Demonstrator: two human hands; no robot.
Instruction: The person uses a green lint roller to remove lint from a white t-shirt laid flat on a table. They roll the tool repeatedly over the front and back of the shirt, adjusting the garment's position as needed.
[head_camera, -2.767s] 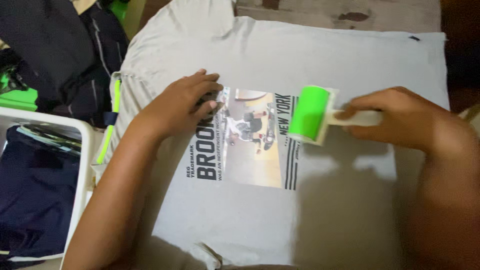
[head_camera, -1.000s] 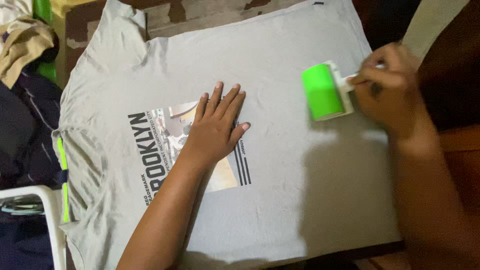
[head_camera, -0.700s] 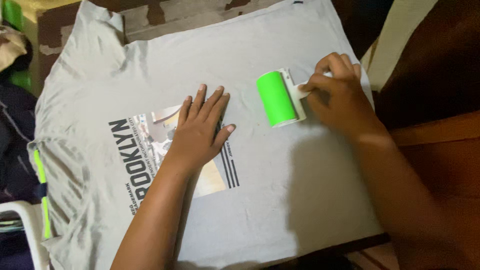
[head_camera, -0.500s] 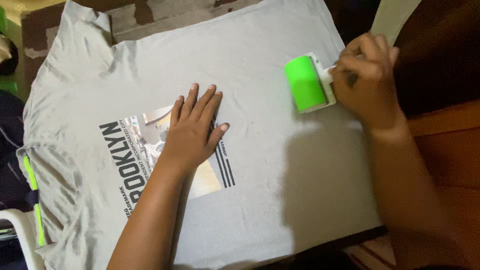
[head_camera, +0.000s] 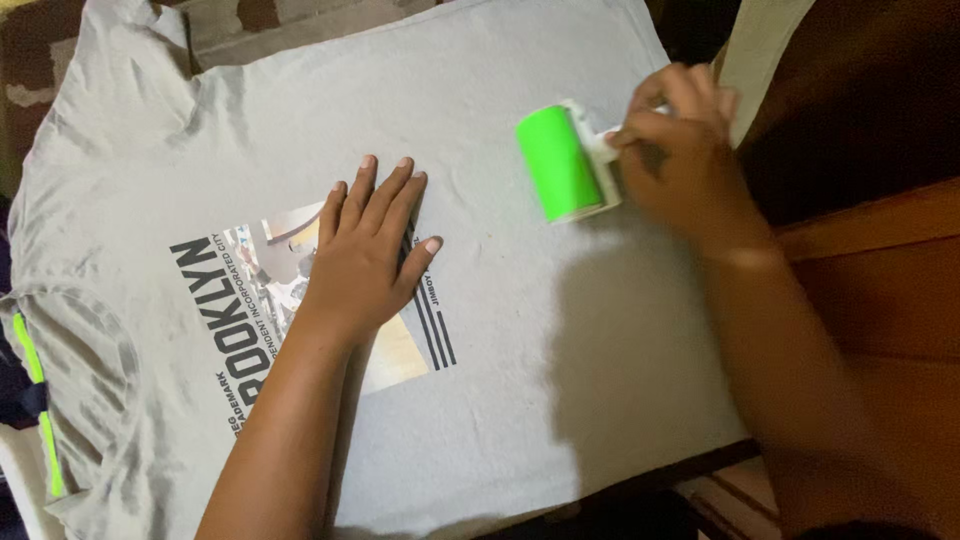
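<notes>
A grey T-shirt (head_camera: 560, 330) with a printed picture and dark lettering lies spread flat on a worn surface. My left hand (head_camera: 365, 250) rests palm down on the print, fingers spread, holding nothing. My right hand (head_camera: 675, 150) grips the white handle of a lint roller (head_camera: 560, 163) with a bright green roll. The roll lies on the shirt's upper right part, to the right of my left hand's fingertips.
A neon green strip (head_camera: 30, 375) runs along the shirt's left edge over dark clothes. The worn tabletop (head_camera: 290, 15) shows above the shirt. Brown wooden boards (head_camera: 880, 270) lie to the right, beyond the shirt's hem.
The lint roller has moved left across the shirt since half a second ago, back toward my left hand. My left hand stays flat on the print. The view has drifted.
</notes>
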